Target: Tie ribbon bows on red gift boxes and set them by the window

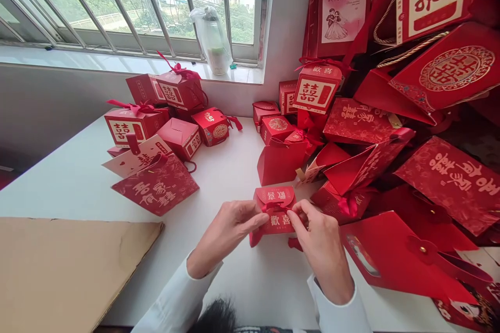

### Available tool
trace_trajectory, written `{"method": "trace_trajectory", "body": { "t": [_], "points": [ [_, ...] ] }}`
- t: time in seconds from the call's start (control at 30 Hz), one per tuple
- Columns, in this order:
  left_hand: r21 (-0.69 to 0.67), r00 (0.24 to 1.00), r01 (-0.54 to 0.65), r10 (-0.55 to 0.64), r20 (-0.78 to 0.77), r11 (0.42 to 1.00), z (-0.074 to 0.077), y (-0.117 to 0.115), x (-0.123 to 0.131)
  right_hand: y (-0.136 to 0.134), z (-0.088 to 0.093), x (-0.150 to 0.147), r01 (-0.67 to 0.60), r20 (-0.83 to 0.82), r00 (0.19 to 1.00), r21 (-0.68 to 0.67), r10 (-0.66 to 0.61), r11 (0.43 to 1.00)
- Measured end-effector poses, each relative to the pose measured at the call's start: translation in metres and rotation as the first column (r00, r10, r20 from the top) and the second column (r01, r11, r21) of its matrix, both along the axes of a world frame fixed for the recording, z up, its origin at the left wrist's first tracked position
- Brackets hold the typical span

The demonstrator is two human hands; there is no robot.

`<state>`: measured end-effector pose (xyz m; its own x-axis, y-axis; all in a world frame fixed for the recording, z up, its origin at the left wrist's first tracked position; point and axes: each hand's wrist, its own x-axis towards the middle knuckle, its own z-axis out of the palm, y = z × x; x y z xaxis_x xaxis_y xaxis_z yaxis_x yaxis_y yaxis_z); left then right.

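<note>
A small red gift box point(275, 196) with pale characters on its top stands on the white table point(234, 276) in front of me. A red ribbon point(278, 207) crosses the middle of its top, with a small knot or loop there. My left hand point(238, 223) pinches the ribbon at the left of the knot, thumb and forefinger together. From the other side, my right hand point(316, 229) holds the ribbon between thumb and forefinger. Loose red ribbon ends hang below both hands by the box's near edge.
A heap of red boxes and bags point(367, 119) fills the right side. More boxes and bags point(156, 182) stand at the back left. A cardboard sheet point(70, 265) lies at the front left. On the sill point(156, 65) stands a plastic-wrapped cup point(215, 47) by the barred window.
</note>
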<state>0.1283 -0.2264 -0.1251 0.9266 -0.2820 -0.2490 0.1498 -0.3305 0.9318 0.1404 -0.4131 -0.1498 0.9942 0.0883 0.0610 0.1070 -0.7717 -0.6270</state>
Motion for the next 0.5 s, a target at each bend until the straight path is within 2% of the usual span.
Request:
{"method": "trace_trajectory", "body": {
  "t": [0.07, 0.17, 0.27, 0.33, 0.4, 0.5],
  "points": [
    [0.027, 0.999, -0.046, 0.046, 0.012, 0.999, -0.003, 0.003, 0.0, 0.001, 0.0, 0.0, -0.003, -0.008, 1.0, 0.008, 0.003, 1.0],
    [-0.096, 0.992, -0.123, 0.124, -0.003, 0.988, -0.006, 0.007, 0.002, 0.001, 0.001, 0.0, -0.003, -0.005, 1.0, 0.02, 0.003, 1.0],
    [-0.172, 0.986, -0.138, 0.118, -0.121, 0.975, -0.007, 0.01, 0.002, 0.001, 0.0, 0.0, 0.001, -0.012, 1.0, 0.039, 0.0, 0.999],
    [-0.124, 0.973, -0.122, 0.094, -0.209, 0.985, -0.007, 0.012, -0.002, 0.0, -0.001, -0.001, 0.001, -0.017, 1.0, 0.053, 0.0, 0.999],
    [-0.029, 0.971, -0.091, 0.083, -0.223, 0.995, -0.006, 0.012, -0.009, -0.001, -0.001, -0.001, -0.001, -0.013, 1.0, 0.063, 0.002, 0.998],
    [0.15, 0.993, -0.075, 0.087, -0.077, 0.986, -0.005, 0.009, -0.018, -0.001, -0.002, -0.001, -0.004, -0.023, 1.0, 0.067, 0.006, 0.998]
  ]
}}
